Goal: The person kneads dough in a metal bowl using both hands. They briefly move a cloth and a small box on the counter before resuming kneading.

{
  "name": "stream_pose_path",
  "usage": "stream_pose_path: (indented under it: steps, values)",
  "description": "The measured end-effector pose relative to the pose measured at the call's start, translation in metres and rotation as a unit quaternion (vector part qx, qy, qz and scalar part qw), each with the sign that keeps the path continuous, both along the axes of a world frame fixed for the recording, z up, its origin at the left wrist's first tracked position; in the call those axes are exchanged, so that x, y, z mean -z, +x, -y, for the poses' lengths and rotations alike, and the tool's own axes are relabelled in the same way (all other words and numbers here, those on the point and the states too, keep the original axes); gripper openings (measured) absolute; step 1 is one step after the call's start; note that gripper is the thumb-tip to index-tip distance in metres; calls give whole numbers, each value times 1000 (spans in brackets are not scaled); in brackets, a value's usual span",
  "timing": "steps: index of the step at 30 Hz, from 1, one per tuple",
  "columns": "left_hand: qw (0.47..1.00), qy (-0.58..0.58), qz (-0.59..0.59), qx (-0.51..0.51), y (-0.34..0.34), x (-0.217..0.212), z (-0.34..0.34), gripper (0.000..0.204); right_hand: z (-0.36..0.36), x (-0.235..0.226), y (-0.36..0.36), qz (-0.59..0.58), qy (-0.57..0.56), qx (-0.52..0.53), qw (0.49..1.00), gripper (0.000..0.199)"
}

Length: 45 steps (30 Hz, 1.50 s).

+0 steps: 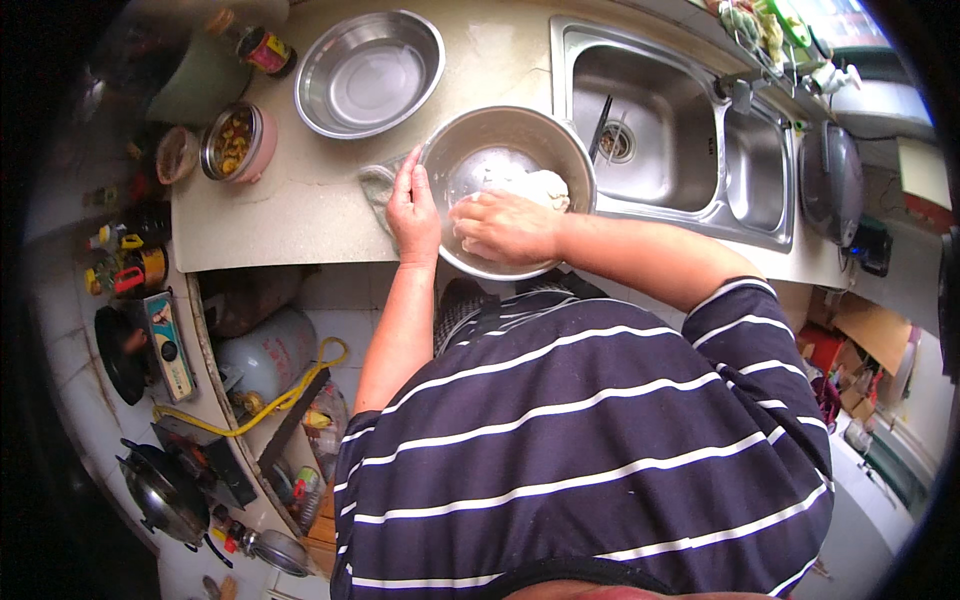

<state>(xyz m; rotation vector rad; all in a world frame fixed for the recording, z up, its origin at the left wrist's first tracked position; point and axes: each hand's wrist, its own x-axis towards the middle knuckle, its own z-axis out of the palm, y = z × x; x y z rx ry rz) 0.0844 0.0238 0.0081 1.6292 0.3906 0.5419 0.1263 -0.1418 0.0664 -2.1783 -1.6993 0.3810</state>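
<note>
A wide metal bowl point(583, 165) stands at the counter's near edge, beside the sink. Inside it lies a lump of white dough point(548, 188), partly covered by my right hand point(503, 226); white flour or dough shows on the bowl's floor. The fingers of that hand are bent and pressed down, with white bits on them, and what is under the palm is hidden. At the bowl's left side, my left hand point(412, 212) grips the rim, its fingers close together along the outer wall. A greyish cloth point(376, 186) lies partly beneath the bowl there.
Farther back sits another metal basin point(370, 75). A double steel sink point(650, 130) with a dark stick in it is on the right. Leftward stand a pink container of food point(262, 140) and a dark bottle point(265, 50). A stove point(168, 345) and a wok point(165, 490) are lower left.
</note>
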Motion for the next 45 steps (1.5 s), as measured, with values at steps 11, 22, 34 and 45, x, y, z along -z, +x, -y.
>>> stream_pose_path:
  steps: [11, 22, 34, 45]
  values:
    - [1000, -14, 1, -4, -2, 0, 3, 32, -18, 31, 43, 123, 17, 87, 988, 31]
    - [997, -45, -60, 5, -3, -6, -1, 31, -40, 20, 53, 30, -56, 232, 971, 42]
    - [999, -36, -8, -18, -3, -3, 3, 29, -1, -2, -3, 161, -68, 59, 983, 42]
    - [1000, 9, 4, -18, -3, -1, 5, 31, -30, 53, 72, 50, 5, 209, 977, 32]
